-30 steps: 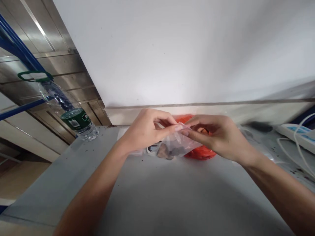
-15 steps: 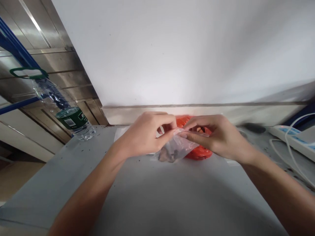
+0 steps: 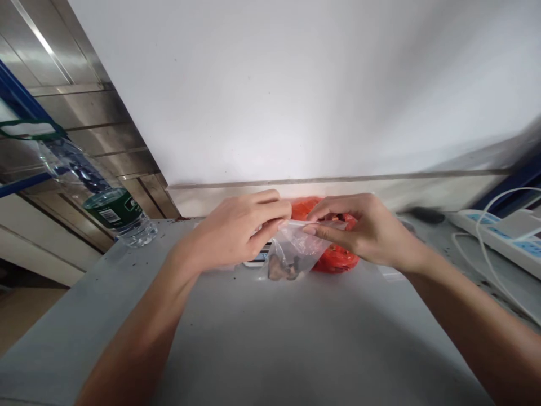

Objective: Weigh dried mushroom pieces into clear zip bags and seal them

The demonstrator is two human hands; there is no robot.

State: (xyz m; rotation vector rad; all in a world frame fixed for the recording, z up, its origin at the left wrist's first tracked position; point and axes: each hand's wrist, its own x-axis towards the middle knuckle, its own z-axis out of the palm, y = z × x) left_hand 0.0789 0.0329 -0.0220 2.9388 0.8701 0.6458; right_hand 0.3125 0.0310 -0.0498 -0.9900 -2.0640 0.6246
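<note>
1. Leftmost, a clear bottle (image 3: 112,208) with a green label stands on the far left of the grey bench (image 3: 253,338), well apart from both hands.
2. Next comes the left hand (image 3: 234,231), its fingers pinched narrow on the upper left corner of the clear bag (image 3: 302,243).
3. Just past those fingers, a white device with a small display (image 3: 262,256) shows partly; the hand and bag hide the rest.
4. At the centre, the bag hangs between the 2 hands, top edge raised, brownish pieces (image 3: 276,268) gathered low; whether its bottom touches the bench, I cannot tell.
5. Its film looks thin, limp and slick, so it probably weighs little, creases readily and slides under a loose pinch. The pieces may be brittle; the 2 top corners seem the best hold, keeping pressure off them.
6. Behind it sits a crumpled red bag (image 3: 338,258).
7. Right of centre, the right hand (image 3: 367,228) pinches the top edge between thumb and fingers.
8. Rightmost lies a white power strip (image 3: 499,239) with a cable.
</note>
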